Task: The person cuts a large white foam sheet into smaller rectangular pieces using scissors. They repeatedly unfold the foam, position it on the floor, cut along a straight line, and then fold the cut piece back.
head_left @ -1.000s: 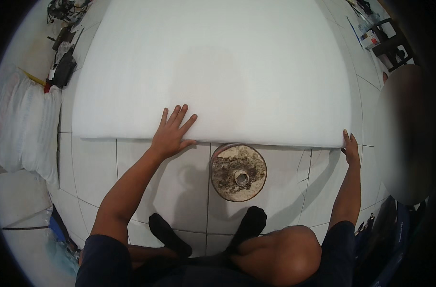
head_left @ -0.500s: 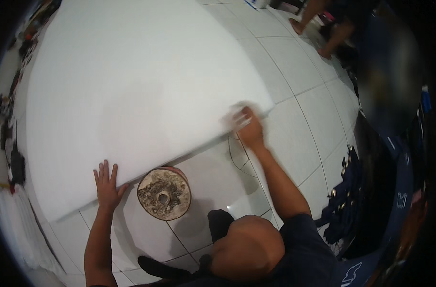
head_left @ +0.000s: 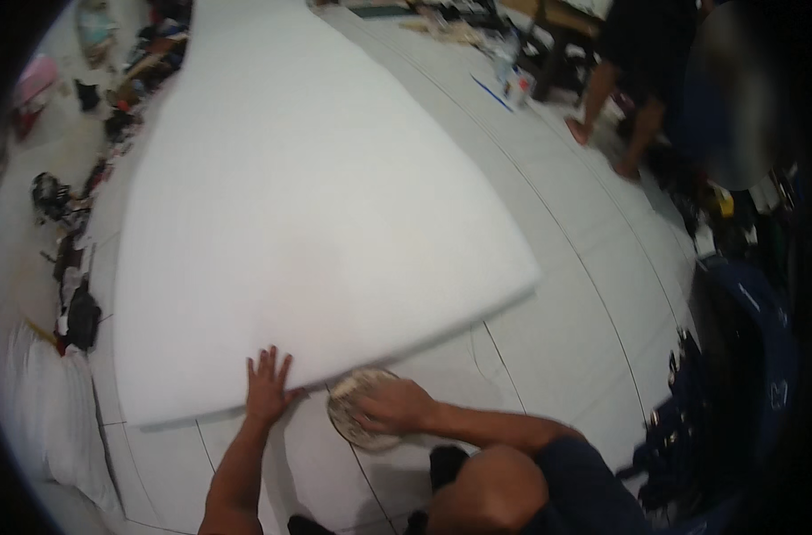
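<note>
A large white foam-like sheet (head_left: 317, 214) lies over the tiled floor, its near edge slanting in front of me. My left hand (head_left: 267, 392) rests flat on that edge, fingers spread, holding nothing. Just beside it, against the edge, stands a thick round roll (head_left: 345, 419) with a stained, mottled top. My right hand (head_left: 397, 407) reaches across onto the roll, its fingers curled down at the middle and closed on it. The centre hole seen earlier is now covered by that hand, and the fingertips are partly hidden.
White stuffed sacks (head_left: 53, 419) sit at the left. Dark clutter (head_left: 83, 316) lines the sheet's left side. Dark blue cloth items (head_left: 669, 428) lie at the right. Another person's bare legs (head_left: 642, 134) show at the upper right, near a blue stick (head_left: 492, 94) on the floor.
My right hand has left the sheet's right corner and come down to the roll. My left hand stays flat on the edge. The view has shifted, showing more of the sheet's far end.
</note>
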`<state>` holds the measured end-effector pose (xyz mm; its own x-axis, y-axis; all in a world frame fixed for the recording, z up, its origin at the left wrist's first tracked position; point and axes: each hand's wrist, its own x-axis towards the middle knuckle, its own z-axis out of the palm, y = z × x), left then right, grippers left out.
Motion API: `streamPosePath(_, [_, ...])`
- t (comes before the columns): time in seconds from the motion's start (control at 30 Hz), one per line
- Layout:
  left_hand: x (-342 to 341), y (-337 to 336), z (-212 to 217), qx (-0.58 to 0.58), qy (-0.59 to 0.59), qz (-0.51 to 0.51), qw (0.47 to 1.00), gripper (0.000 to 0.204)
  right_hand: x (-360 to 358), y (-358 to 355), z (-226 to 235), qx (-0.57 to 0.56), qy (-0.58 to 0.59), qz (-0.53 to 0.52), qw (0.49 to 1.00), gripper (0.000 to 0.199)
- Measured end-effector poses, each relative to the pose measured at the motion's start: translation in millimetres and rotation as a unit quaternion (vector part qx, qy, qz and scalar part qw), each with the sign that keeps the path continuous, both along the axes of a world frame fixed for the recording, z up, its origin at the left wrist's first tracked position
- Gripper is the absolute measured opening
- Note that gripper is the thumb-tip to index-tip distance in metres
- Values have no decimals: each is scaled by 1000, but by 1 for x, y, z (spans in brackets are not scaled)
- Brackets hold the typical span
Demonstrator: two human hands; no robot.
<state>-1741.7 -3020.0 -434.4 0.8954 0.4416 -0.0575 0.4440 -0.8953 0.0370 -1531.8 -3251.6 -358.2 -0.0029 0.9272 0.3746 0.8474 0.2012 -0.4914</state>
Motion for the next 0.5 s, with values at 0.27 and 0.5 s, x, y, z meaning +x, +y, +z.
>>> streamPosePath(0.27, [-5,-2,0,13,-33,-3,999,82,19,-5,90,17,23,-96,995,23])
streamPosePath(0.5, [-7,0,-2,-12,-26,0,1000,82,50,91,124,154,-28,-115,981,24])
